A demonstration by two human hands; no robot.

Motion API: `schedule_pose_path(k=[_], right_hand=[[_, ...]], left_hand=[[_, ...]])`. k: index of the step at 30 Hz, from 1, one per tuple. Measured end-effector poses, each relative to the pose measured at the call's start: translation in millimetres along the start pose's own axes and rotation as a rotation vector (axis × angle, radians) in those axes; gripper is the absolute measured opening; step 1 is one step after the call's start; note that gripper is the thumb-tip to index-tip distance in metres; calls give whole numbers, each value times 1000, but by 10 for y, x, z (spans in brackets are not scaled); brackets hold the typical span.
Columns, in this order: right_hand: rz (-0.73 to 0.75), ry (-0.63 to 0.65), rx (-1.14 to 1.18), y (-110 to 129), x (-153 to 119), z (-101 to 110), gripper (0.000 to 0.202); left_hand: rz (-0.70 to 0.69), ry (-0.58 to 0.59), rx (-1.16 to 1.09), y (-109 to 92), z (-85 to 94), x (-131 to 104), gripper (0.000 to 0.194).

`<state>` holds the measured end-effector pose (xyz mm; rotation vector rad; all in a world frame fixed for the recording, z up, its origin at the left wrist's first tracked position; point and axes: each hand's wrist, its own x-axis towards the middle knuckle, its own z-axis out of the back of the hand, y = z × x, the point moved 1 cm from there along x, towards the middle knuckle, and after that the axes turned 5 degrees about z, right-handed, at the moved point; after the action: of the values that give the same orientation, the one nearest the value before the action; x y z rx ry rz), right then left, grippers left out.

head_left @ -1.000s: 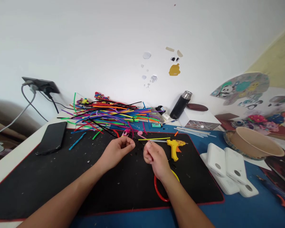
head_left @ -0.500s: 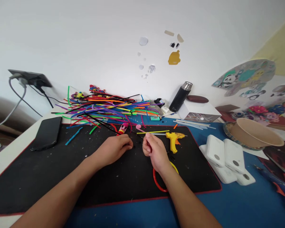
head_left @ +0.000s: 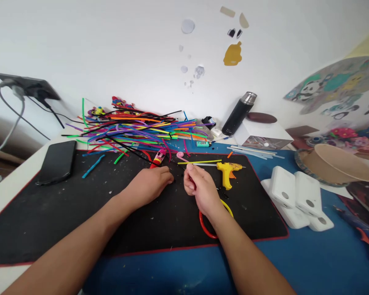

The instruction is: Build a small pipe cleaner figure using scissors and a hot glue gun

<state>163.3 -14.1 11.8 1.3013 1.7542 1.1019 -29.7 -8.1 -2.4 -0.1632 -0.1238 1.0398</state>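
My left hand point(head_left: 150, 183) rests low over the black mat point(head_left: 135, 229), fingers curled down and closed; whatever lies under the fingertips is hidden. Just beyond its knuckles is a small red and pink figure-like piece point(head_left: 158, 157). My right hand point(head_left: 201, 186) is closed in a pinch, thumb on top. A thin black strand point(head_left: 180, 165), which looks like a pipe cleaner, runs out from it. Past its fingers lie a pink spiral point(head_left: 180, 155) and a yellow strip point(head_left: 199, 162). A yellow glue gun point(head_left: 226, 174) lies to its right, and a red and yellow ring point(head_left: 205, 227) sits partly behind the forearm.
A heap of coloured pipe cleaners point(head_left: 135, 131) lies against the wall. A black phone point(head_left: 57, 162) is at the left. Behind the mat are a black flask point(head_left: 238, 114) and a turquoise lighter point(head_left: 203, 144). White devices point(head_left: 283, 186) and a beige bowl point(head_left: 341, 164) stand right.
The camera view has shifted slightly, so the wall and table appear higher. Both hands keep nearly the same pose; the left hand has barely moved.
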Motion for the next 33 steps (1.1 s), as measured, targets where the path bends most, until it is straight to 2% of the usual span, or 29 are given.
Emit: schedule_pose_path(k=[13,21,26,29,33], right_hand=[[-16,-2,-42,-15,-13,3,53],[-14,-8,-43,-9,-13,-1,53],[-1,-55,-34,10,-14,5,52],[24,-105,-27,32,5,20,53],[65,-132,13,61,34,45,55]], left_hand=[[44,-61,-63,-12,-25,8,19],[61,-43,-76,-11,-4,8,26],[100,-101,-207,-6,0,-1,31],[139,-152,-335,8,59,-18,31],[233,-229,-422,26,225,-41,29]])
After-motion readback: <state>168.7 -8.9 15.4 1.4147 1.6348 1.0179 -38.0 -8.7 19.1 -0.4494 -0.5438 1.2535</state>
